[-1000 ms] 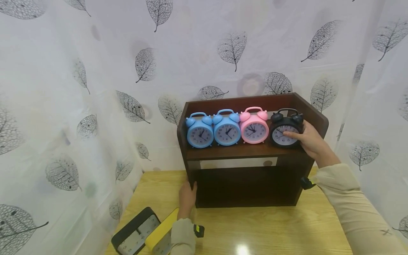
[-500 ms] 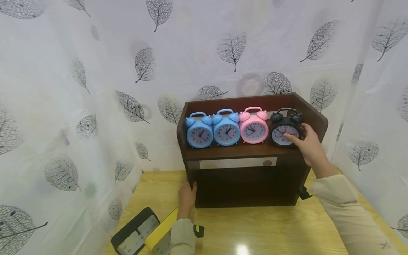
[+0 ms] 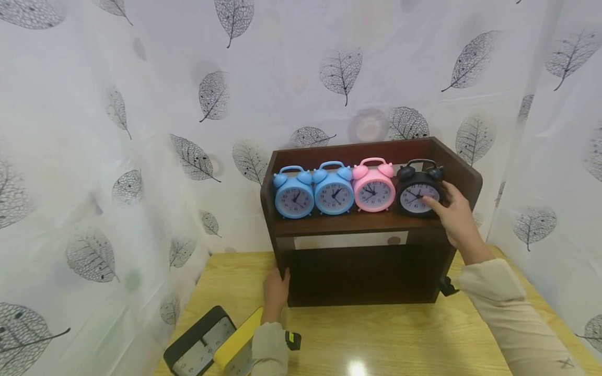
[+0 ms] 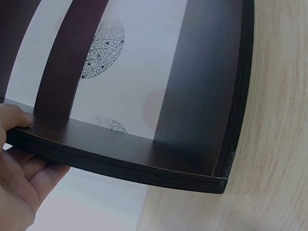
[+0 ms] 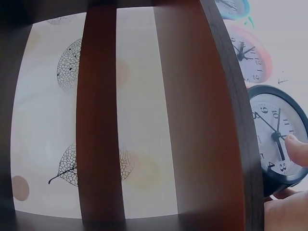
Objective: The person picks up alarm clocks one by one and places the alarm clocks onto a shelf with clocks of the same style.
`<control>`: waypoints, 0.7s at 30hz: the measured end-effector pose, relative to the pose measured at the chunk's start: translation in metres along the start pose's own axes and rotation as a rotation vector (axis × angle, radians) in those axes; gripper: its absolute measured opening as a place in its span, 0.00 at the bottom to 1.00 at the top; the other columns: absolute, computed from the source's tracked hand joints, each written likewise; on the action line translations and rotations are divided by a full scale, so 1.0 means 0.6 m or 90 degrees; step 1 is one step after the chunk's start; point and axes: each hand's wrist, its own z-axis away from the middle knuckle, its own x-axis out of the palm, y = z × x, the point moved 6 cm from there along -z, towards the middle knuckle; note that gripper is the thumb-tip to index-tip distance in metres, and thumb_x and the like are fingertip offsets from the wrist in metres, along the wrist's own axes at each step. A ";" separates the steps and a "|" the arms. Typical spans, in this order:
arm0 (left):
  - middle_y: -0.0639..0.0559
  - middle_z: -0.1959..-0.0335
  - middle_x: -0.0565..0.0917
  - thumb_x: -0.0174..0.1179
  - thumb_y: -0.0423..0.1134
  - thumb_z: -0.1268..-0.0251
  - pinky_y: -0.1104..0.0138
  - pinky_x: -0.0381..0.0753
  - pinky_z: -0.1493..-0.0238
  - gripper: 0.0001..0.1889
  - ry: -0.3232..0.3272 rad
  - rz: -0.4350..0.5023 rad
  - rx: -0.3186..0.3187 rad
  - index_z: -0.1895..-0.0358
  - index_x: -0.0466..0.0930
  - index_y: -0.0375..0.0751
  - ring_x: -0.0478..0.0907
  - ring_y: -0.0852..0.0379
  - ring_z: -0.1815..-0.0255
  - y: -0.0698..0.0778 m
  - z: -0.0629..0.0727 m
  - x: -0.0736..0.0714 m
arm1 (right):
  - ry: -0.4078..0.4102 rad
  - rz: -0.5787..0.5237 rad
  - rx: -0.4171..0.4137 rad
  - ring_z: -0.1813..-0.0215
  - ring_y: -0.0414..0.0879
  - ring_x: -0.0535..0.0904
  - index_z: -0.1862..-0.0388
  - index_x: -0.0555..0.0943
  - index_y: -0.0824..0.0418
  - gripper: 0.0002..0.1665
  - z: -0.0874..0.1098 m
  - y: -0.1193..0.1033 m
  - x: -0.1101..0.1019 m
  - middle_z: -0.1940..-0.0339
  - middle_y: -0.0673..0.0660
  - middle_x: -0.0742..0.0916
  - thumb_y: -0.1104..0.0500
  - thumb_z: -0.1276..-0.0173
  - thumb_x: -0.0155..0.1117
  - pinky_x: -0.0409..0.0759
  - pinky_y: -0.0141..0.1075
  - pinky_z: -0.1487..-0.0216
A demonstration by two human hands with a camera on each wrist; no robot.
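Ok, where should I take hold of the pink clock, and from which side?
Probably by the handle, coming from above and in front. It arches over the bells of the pink clock, with open space above it. The sides look harder: a blue clock crowds one, and the black clock, held by the right hand, is close on the other.

4 twin-bell clocks point(image 3: 374, 194), 1 shelf point(image 3: 355, 225), 1 table point(image 3: 376, 337) and seemingly 2 box-shaped clocks point(image 3: 199, 342).

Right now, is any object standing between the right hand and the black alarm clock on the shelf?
Nothing visible: the right hand holds the black alarm clock directly, and the pink clock stands on that clock's other side.
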 end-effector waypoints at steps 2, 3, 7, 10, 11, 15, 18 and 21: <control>0.28 0.57 0.81 0.52 0.36 0.32 0.51 0.81 0.63 0.22 -0.001 0.002 0.001 0.42 0.67 0.21 0.81 0.35 0.59 0.000 0.000 0.000 | -0.005 0.003 0.006 0.24 0.63 0.47 0.25 0.45 0.65 0.43 -0.002 0.001 0.001 0.25 0.70 0.54 0.52 0.29 0.53 0.51 0.58 0.29; 0.27 0.56 0.81 0.52 0.36 0.32 0.51 0.81 0.63 0.23 -0.002 0.002 0.000 0.42 0.66 0.21 0.81 0.35 0.59 0.000 0.000 0.000 | -0.008 0.004 0.009 0.24 0.63 0.46 0.25 0.44 0.65 0.43 -0.003 0.002 0.001 0.25 0.69 0.53 0.52 0.29 0.53 0.51 0.58 0.29; 0.27 0.54 0.80 0.52 0.36 0.32 0.50 0.81 0.61 0.24 -0.004 0.003 -0.001 0.40 0.65 0.21 0.81 0.35 0.57 -0.002 0.000 0.001 | -0.013 0.004 0.011 0.24 0.63 0.46 0.25 0.44 0.64 0.43 -0.008 0.005 0.003 0.24 0.69 0.53 0.52 0.28 0.52 0.51 0.58 0.29; 0.28 0.55 0.81 0.52 0.36 0.32 0.51 0.81 0.62 0.23 -0.001 0.003 0.000 0.41 0.66 0.21 0.81 0.36 0.58 -0.002 0.000 0.000 | -0.012 -0.001 0.004 0.24 0.62 0.47 0.25 0.45 0.65 0.43 -0.011 0.005 0.003 0.25 0.69 0.54 0.52 0.28 0.52 0.53 0.57 0.29; 0.28 0.55 0.81 0.52 0.36 0.32 0.51 0.81 0.62 0.23 0.001 0.004 0.000 0.41 0.66 0.21 0.81 0.36 0.58 -0.002 0.000 0.000 | -0.012 -0.002 0.003 0.24 0.62 0.47 0.25 0.45 0.65 0.42 -0.012 0.004 0.003 0.25 0.69 0.54 0.52 0.28 0.52 0.53 0.56 0.29; 0.27 0.55 0.80 0.53 0.36 0.32 0.50 0.81 0.62 0.24 0.000 0.007 -0.002 0.40 0.65 0.21 0.81 0.36 0.58 -0.001 -0.001 0.000 | -0.010 -0.002 0.002 0.24 0.62 0.45 0.25 0.45 0.66 0.43 -0.015 0.003 0.003 0.24 0.69 0.53 0.52 0.28 0.52 0.51 0.57 0.29; 0.27 0.53 0.80 0.52 0.37 0.32 0.50 0.81 0.59 0.25 -0.006 0.008 -0.012 0.39 0.64 0.21 0.81 0.35 0.56 -0.003 -0.001 0.001 | -0.008 0.000 0.005 0.24 0.62 0.44 0.25 0.44 0.65 0.43 -0.017 0.002 0.003 0.24 0.69 0.52 0.52 0.28 0.52 0.51 0.57 0.28; 0.26 0.50 0.78 0.52 0.38 0.31 0.49 0.80 0.57 0.27 -0.012 0.007 -0.018 0.37 0.62 0.22 0.80 0.35 0.54 -0.005 0.000 0.003 | -0.005 0.000 0.005 0.24 0.62 0.44 0.25 0.45 0.65 0.42 -0.018 0.001 0.003 0.24 0.69 0.53 0.52 0.28 0.52 0.50 0.58 0.28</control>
